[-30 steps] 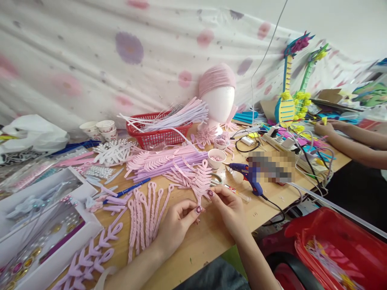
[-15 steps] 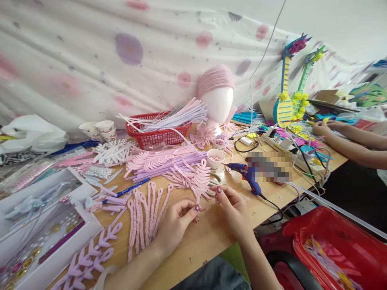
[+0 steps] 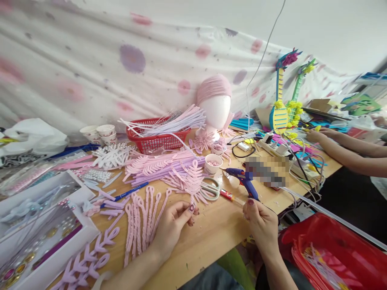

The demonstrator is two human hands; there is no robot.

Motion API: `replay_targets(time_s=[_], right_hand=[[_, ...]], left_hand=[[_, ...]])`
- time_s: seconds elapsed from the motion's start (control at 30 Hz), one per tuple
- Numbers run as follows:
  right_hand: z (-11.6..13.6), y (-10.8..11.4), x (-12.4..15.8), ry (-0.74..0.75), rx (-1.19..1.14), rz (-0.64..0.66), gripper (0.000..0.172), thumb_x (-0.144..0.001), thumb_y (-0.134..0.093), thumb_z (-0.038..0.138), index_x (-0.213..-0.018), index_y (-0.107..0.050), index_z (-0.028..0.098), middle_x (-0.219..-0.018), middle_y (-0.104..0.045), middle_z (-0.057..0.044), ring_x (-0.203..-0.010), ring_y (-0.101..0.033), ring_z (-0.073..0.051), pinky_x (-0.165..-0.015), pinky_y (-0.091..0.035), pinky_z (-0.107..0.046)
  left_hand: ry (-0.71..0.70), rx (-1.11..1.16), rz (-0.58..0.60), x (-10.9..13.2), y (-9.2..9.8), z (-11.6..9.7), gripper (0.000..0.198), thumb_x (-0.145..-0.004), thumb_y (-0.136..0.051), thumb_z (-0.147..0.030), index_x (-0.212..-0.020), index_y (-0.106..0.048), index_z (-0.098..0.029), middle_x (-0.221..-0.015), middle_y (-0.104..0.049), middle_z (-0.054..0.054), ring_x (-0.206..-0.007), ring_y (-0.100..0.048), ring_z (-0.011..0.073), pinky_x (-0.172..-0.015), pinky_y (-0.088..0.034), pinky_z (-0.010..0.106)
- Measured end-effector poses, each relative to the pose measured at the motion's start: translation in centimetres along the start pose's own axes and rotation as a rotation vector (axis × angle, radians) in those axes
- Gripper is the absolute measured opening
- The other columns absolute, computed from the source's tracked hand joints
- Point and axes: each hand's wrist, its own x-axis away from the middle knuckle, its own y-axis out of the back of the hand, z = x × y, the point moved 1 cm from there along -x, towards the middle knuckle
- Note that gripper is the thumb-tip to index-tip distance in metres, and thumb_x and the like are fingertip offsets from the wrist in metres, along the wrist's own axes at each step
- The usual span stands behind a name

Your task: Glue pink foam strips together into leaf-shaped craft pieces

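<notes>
While the left hand (image 3: 176, 219) keeps its pinch on the stem of the pink leaf-shaped piece (image 3: 193, 179), the right hand (image 3: 261, 223) has left that stem. One second ago its fingertips were at the piece; now it is well apart, near the handle of the blue glue gun (image 3: 249, 188), fingers curled narrow (cannot tell whether anything is between them). Piece stands above the tabletop (image 3: 208, 245), pointing away from the wearer.

Scissors (image 3: 211, 188), partly covered earlier by the right hand, now show their handles. Beside them, a red-labelled tool (image 3: 226, 195) lies between the two hands. Both sit between piece and gun.

Around: paper cup of pink bits (image 3: 213, 164) near the gun's nozzle; looped pink strips (image 3: 150, 201) left of the left hand; red basket (image 3: 160, 143) behind; at far right, another person's hands (image 3: 315, 137).
</notes>
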Motion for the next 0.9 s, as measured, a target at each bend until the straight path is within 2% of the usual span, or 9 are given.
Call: replay_targets(time_s=[0.17, 0.33, 0.43, 0.63, 0.77, 0.9], right_hand=[[-0.6, -0.2, 0.7, 0.017, -0.058, 0.01, 0.055, -0.093, -0.047, 0.048, -0.046, -0.035, 0.021, -0.044, -0.037, 0.003, -0.043, -0.035, -0.011, -0.046, -0.026, -0.028], [0.9, -1.5, 1.0, 0.072, -0.034, 0.047, 0.051, -0.094, -0.045, 0.043, -0.05, -0.036, 0.021, -0.047, -0.038, 0.003, -0.044, -0.038, -0.011, -0.047, -0.029, -0.027], [2.1, -2.4, 0.8, 0.11, -0.047, 0.105, 0.045, -0.095, -0.043, 0.042, -0.056, -0.043, 0.02, -0.053, -0.044, 0.002, -0.05, -0.043, -0.012, -0.05, -0.034, -0.026], [4.8, -5.1, 0.2, 0.009, -0.268, 0.245, 0.019, -0.089, -0.056, 0.037, -0.088, -0.065, 0.02, -0.078, -0.064, -0.003, -0.071, -0.059, -0.017, -0.064, -0.047, -0.027], [5.8, -6.8, -0.1, -0.09, -0.424, 0.307, 0.019, -0.082, -0.063, 0.035, -0.093, -0.069, 0.021, -0.091, -0.071, -0.007, -0.081, -0.064, -0.021, -0.07, -0.052, -0.031], [5.9, -7.5, -0.3, -0.134, -0.484, 0.326, 0.017, -0.079, -0.066, 0.034, -0.089, -0.07, 0.021, -0.09, -0.073, -0.007, -0.085, -0.065, -0.022, -0.076, -0.052, -0.033]], left_hand=[[-0.006, 0.004, -0.004, -0.1, 0.0, 0.1, 0.023, -0.078, -0.066, -0.036, -0.075, -0.069, -0.014, -0.075, -0.065, 0.003, -0.06, -0.052, 0.0113, -0.063, -0.042, 0.025], [0.006, 0.047, -0.023, -0.1, -0.1, 0.3, 0.026, -0.076, -0.068, -0.04, -0.075, -0.067, -0.014, -0.065, -0.062, 0.001, -0.059, -0.052, 0.0116, -0.06, -0.041, 0.025], [0.012, 0.059, -0.027, -0.2, 0.0, 0.5, 0.026, -0.075, -0.068, -0.04, -0.073, -0.066, -0.015, -0.058, -0.056, -0.001, -0.056, -0.05, 0.011, -0.058, -0.04, 0.024], [0.013, 0.05, -0.022, -0.2, 0.0, 0.4, 0.027, -0.072, -0.071, -0.041, -0.078, -0.069, -0.014, -0.059, -0.057, -0.001, -0.057, -0.05, 0.0114, -0.057, -0.039, 0.024], [0.008, 0.036, -0.015, -0.1, 0.1, 0.4, 0.028, -0.073, -0.07, -0.041, -0.08, -0.069, -0.014, -0.06, -0.057, -0.001, -0.058, -0.051, 0.0121, -0.057, -0.039, 0.025], [0.013, 0.022, -0.009, 0.0, 0.0, 0.3, 0.028, -0.075, -0.069, -0.04, -0.081, -0.07, -0.013, -0.06, -0.057, 0.0, -0.058, -0.051, 0.0123, -0.058, -0.04, 0.025]])
